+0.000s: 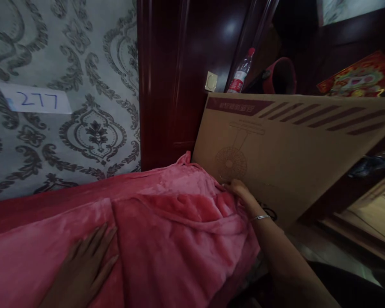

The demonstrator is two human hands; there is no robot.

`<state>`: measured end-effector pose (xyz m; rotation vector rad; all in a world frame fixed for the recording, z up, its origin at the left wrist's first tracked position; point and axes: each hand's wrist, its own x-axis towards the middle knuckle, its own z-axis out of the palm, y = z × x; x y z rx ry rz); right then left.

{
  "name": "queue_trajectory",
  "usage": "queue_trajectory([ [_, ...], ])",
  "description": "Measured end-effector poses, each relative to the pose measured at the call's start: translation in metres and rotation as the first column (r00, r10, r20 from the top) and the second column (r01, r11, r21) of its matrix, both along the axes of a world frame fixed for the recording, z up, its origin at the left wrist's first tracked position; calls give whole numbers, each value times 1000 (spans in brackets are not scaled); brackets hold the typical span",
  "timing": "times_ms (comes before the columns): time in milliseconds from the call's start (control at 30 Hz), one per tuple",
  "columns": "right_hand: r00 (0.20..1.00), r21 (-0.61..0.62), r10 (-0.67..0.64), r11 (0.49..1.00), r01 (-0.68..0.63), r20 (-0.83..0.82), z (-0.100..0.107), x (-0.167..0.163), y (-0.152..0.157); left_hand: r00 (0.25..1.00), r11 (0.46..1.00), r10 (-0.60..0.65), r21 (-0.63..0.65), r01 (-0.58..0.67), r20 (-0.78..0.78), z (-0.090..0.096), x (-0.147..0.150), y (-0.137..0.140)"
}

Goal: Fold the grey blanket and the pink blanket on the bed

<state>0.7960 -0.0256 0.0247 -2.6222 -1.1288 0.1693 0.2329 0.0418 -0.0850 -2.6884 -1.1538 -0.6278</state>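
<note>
A plush pink blanket covers the surface before me, with a folded layer and creases running toward its right end. My left hand lies flat on the blanket at the lower left, fingers stretched out beside a fold edge. At the blanket's far right corner, my right hand has its fingers closed on the cloth, close to the cardboard box. A silver bracelet circles the right wrist. Part of the right hand's grip is hidden by the hand itself.
A large cardboard box printed with a fan leans upright at the right end. Behind it are a plastic bottle with a red cap and a dark red wooden panel. Patterned wallpaper bears a paper label marked 277.
</note>
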Motion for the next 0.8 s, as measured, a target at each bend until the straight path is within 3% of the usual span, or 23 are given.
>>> queue_trajectory([
  [300,976,233,173,963,-139,-133,-17,-24,-67,997,999,48,5,-48,-62,11,6,0],
  [467,996,261,78,963,-63,-50,-9,-32,-76,999,1000,20,8,-19,-51,14,7,0],
  [567,1000,207,-12,978,8,20,-2,-32,-77,999,999,26,23,-25,-39,15,8,-1],
  [700,988,1,-139,990,139,67,1,-31,-87,999,999,42,-27,-42,-19,17,9,-2],
  [800,975,-84,-173,979,186,142,8,-32,-89,997,995,64,-71,-67,-46,21,12,-4],
])
